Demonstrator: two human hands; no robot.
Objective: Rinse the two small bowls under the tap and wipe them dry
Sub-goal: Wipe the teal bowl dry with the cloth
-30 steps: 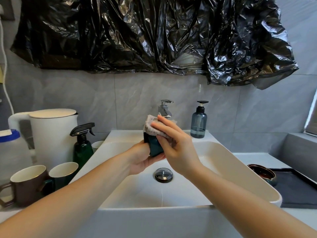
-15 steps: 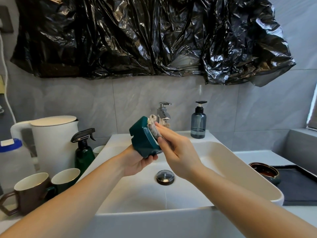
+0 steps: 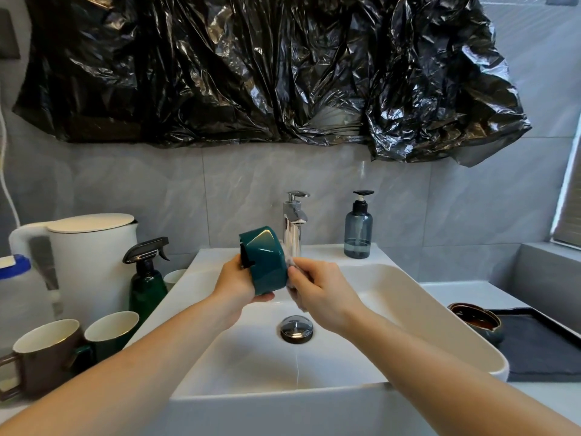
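Over the white sink (image 3: 408,297), my left hand (image 3: 235,287) holds a small teal bowl (image 3: 265,259) tilted on its side, base facing me and up. My right hand (image 3: 320,294) presses a pale cloth (image 3: 290,265) against the bowl's mouth on its right; the cloth is mostly hidden by my fingers. The chrome tap (image 3: 294,221) stands just behind the bowl, and I see no water running. A second small bowl (image 3: 476,320), dark with a brown glossy inside, sits at the right on a dark mat (image 3: 540,350).
Left of the sink stand a white kettle (image 3: 91,262), a green spray bottle (image 3: 147,278), a brown mug (image 3: 41,357) and a green mug (image 3: 111,332). A blue soap dispenser (image 3: 358,228) is behind the basin. Black plastic sheeting (image 3: 267,73) hangs above.
The bowl has been turned in my left hand, its base now swung further up and toward me. My right hand with the cloth has slid from the top to the bowl's right side.
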